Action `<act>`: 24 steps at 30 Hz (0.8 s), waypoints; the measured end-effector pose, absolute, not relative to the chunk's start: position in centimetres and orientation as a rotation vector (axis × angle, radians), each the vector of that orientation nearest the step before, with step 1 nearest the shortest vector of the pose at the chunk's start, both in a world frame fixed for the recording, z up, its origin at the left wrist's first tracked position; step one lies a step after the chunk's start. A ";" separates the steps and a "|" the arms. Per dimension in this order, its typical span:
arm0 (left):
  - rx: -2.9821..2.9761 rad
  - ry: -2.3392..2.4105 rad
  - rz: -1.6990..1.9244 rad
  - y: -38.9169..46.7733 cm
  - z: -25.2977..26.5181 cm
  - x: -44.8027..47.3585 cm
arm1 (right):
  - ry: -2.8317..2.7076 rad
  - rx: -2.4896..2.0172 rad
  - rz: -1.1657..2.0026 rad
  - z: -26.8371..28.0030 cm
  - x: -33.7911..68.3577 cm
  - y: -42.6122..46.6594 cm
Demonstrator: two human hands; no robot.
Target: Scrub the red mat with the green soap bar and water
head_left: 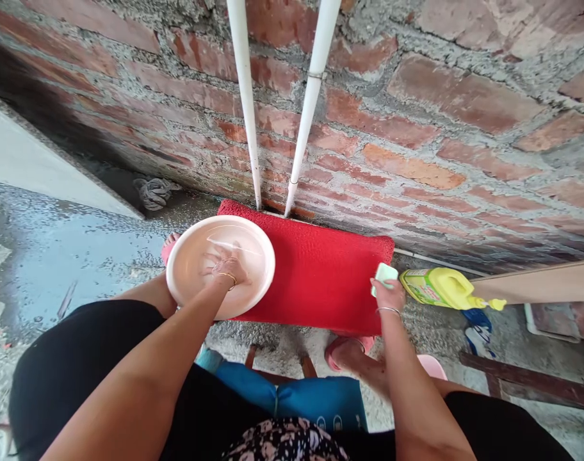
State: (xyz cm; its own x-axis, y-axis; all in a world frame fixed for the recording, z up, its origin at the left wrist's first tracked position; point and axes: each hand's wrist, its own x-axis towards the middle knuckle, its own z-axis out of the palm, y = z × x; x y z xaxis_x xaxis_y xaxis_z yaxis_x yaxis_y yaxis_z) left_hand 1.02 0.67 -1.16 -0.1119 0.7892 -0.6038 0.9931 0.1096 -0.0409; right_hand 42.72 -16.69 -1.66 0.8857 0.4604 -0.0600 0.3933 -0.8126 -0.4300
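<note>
The left hand [225, 264] is down in the round, pale-pink plastic basin [177, 259], grip wide, fingers splayed underwater; the basin sits on the left end of the low, red cloth-covered counter [325, 275], presumably for easy reach. Over on the right, the right hand's [392, 296] grip holds a pale-green rectangular block [385, 274], near a yellow plastic pump bottle [433, 286]. Soap or sponge? Can't tell: fingers hide part, and contact with the counter's unclear.

From one head-worn camera we look forward and steeply down past our arms [143, 378], close over the basin [189, 256], facing the brick wall [392, 121].
</note>
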 end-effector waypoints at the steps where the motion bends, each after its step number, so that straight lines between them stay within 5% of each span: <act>1: 1.732 1.957 -0.618 0.7 -1.1 1.0 | -0.661 -2.632 0.240 -1.7 40.5 -15.0; 12: 1.733 1.935 -0.631 0.8 -1.7 0.7 | -1.787 -2.241 0.648 -1.1 20.0 -0.8; 24: 1.733 1.936 -0.654 0.9 -1.3 0.8 | -0.804 -2.701 0.412 -2.2 43.6 -12.3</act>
